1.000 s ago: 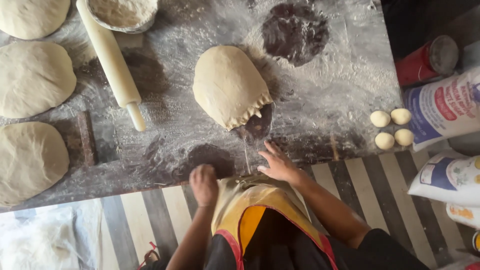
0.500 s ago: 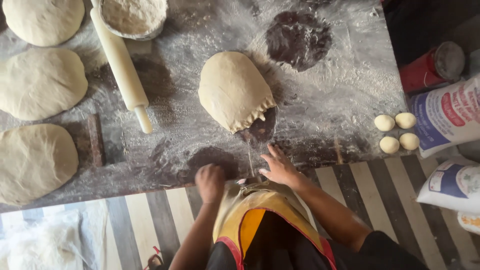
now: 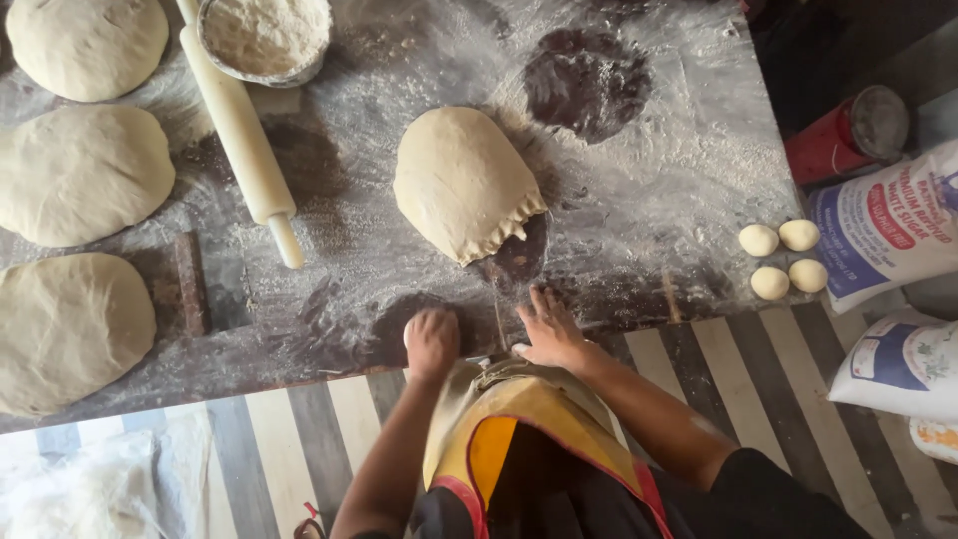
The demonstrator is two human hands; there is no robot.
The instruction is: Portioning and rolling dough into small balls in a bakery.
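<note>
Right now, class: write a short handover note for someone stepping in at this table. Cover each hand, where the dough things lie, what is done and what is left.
Left hand: closed in a fist, resting on the floured table at its near edge, holding nothing visible.
Right hand: open, flat on the table, fingers spread, just short of the folded dough.
Folded dough: mid-table, crimped edge toward the person.
Done: three rolled rounds lie at the left.
Left: four small dough balls sit unrolled at the right.
Rolling pin and flour bowl are at the far left, untouched.
</note>
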